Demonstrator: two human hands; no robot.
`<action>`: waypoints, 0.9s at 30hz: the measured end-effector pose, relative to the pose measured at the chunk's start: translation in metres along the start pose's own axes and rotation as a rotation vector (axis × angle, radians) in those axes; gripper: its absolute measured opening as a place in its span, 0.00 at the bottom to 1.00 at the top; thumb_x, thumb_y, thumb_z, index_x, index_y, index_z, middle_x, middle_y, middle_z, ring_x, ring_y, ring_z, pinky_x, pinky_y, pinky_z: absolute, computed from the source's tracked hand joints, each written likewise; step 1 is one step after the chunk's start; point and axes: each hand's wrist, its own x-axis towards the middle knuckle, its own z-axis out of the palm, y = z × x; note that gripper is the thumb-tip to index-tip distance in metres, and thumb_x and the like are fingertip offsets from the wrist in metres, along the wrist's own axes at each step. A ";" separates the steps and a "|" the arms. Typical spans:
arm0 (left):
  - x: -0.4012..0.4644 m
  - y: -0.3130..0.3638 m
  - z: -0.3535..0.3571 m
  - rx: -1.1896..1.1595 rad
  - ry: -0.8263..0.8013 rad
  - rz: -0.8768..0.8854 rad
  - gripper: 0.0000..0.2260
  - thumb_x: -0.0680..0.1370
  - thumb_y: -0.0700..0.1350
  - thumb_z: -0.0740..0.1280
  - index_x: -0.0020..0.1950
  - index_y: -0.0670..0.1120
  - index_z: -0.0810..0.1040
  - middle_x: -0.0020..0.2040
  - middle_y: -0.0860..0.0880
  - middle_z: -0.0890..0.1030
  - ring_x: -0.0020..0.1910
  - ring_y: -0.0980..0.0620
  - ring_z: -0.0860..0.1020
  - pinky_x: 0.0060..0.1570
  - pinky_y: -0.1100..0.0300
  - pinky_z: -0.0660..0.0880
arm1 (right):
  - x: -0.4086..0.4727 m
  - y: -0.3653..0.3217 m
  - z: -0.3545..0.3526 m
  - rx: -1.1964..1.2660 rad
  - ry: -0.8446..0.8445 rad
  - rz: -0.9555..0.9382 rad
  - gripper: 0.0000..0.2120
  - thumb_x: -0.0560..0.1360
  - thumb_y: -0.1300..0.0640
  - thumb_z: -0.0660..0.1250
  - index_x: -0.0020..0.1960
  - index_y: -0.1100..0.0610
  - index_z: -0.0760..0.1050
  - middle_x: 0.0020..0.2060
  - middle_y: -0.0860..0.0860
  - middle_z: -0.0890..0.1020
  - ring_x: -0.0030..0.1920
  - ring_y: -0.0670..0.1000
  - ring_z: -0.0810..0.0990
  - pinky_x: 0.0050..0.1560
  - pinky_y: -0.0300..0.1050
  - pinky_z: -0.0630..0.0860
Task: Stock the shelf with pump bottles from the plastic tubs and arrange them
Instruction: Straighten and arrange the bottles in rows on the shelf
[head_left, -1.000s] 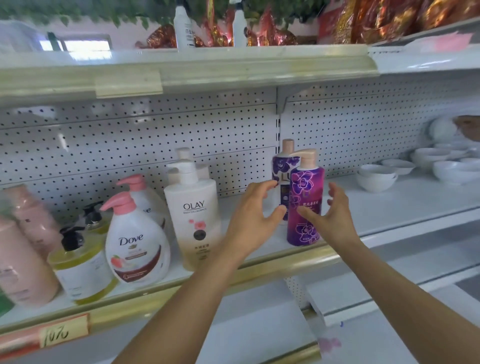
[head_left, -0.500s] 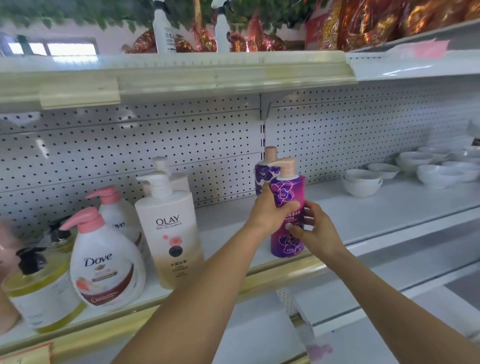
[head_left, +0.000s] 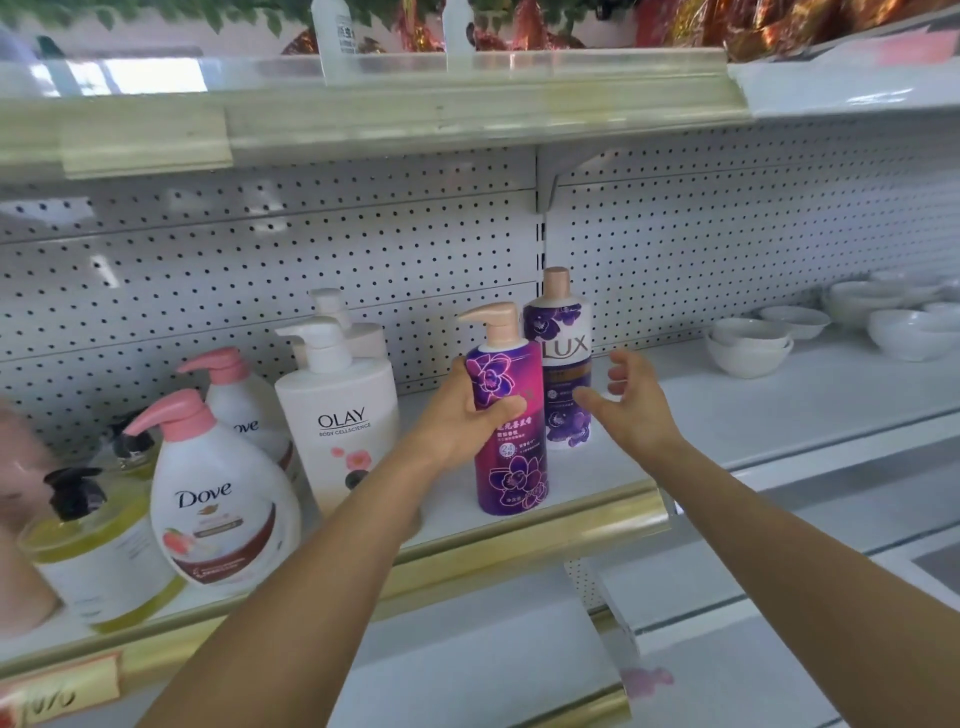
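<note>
The left hand (head_left: 457, 415) has its grip wrapped around the upper body of the front purple pump bottle (head_left: 511, 441), which stands upright at the shelf (head_left: 779, 410) front edge, nozzle pointing left. The right hand (head_left: 631, 402) hovers just right of it, fingers spread and holding nothing, nearer the LUX bottle (head_left: 563, 364) behind.

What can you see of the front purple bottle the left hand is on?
The front purple bottle is a tall glossy plastic cylinder, magenta shading to violet, printed with orchid outlines and white text. Its beige pump points left. It stands upright near the shelf's gold front edge, ahead of the Lux bottle. The left hand grips its upper body; the right hand hovers open beside it, not touching.
</note>
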 end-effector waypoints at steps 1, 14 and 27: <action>-0.001 -0.001 -0.002 0.006 0.010 -0.002 0.27 0.75 0.48 0.72 0.71 0.46 0.66 0.61 0.51 0.79 0.56 0.56 0.78 0.43 0.70 0.70 | 0.007 0.000 0.002 -0.004 -0.009 0.016 0.35 0.72 0.55 0.74 0.73 0.57 0.61 0.67 0.55 0.70 0.65 0.54 0.72 0.60 0.46 0.71; -0.016 -0.015 0.022 -0.068 0.202 -0.046 0.32 0.68 0.47 0.79 0.64 0.55 0.64 0.59 0.54 0.79 0.58 0.54 0.78 0.62 0.49 0.74 | 0.060 0.012 0.062 0.041 0.053 0.030 0.53 0.50 0.40 0.76 0.69 0.51 0.57 0.61 0.56 0.73 0.61 0.60 0.74 0.60 0.63 0.74; -0.012 -0.014 0.014 -0.057 0.121 -0.102 0.30 0.74 0.43 0.74 0.69 0.48 0.62 0.62 0.51 0.78 0.62 0.52 0.77 0.66 0.45 0.72 | 0.021 0.005 0.028 -0.091 0.016 -0.066 0.37 0.60 0.48 0.80 0.58 0.53 0.60 0.51 0.51 0.75 0.50 0.52 0.77 0.50 0.52 0.77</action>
